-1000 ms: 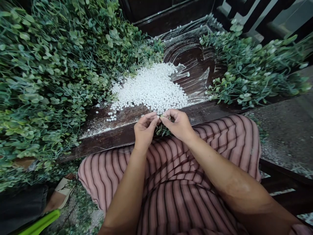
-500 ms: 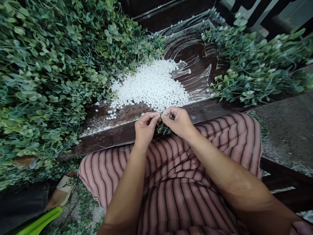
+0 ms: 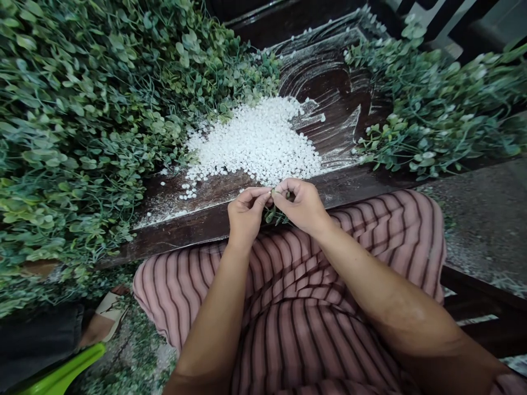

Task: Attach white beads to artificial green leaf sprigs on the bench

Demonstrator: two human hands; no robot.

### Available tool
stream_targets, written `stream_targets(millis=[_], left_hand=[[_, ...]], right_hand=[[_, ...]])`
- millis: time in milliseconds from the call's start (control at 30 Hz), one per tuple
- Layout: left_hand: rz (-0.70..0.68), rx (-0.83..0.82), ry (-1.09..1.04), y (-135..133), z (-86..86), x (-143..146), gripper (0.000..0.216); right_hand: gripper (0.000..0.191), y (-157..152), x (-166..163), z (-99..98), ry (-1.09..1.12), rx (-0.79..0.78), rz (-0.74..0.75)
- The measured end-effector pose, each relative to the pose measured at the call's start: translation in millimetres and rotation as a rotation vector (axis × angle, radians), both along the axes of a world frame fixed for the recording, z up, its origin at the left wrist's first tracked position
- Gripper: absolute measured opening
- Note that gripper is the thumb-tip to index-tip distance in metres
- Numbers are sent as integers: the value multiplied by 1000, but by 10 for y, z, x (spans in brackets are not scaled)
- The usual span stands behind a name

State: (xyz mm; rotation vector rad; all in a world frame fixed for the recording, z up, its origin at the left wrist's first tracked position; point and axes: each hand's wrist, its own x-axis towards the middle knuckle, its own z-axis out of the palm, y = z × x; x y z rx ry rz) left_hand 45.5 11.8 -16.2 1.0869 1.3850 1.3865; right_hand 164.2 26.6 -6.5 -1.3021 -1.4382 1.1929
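- My left hand (image 3: 246, 211) and right hand (image 3: 302, 204) meet fingertip to fingertip over my lap, just at the near edge of the dark wooden board (image 3: 329, 93).
- Both hands are closed narrow, thumb against forefinger, pinching the top of a small green sprig (image 3: 275, 215). Its leaves hang down between my wrists.
- There may be a white bead at the pinch point. It is too small and too covered by my fingers for me to be sure.
- The sprig is off the board, held in the air above my striped skirt (image 3: 304, 307).
- Right beyond my knuckles lies the pile of white beads (image 3: 257, 144), heaped on the board with strays scattered toward its near left corner. White dust is smeared in arcs across the bare wood behind it.
- As for progress, I judge the work to be mid-way. The bead pile is large, so plenty is left to use.
- A big heap of greenery (image 3: 82, 120) fills the left side, and a smaller heap of greenery (image 3: 432, 115) sits on the right. White specks show among the leaves of the right one.
- I cannot tell from here which heap is finished stock and which is waiting.
- At the lower left, well apart from my hands, are a lime-green plastic edge (image 3: 61, 373) and a sandal (image 3: 101, 323).
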Motion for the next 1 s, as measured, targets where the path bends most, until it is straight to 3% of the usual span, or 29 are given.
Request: stream_targets(millis=[1000], left_hand=[[-91, -68, -21, 39, 25, -30, 11]], right_hand=[[10, 42, 40, -19, 61, -20, 32]])
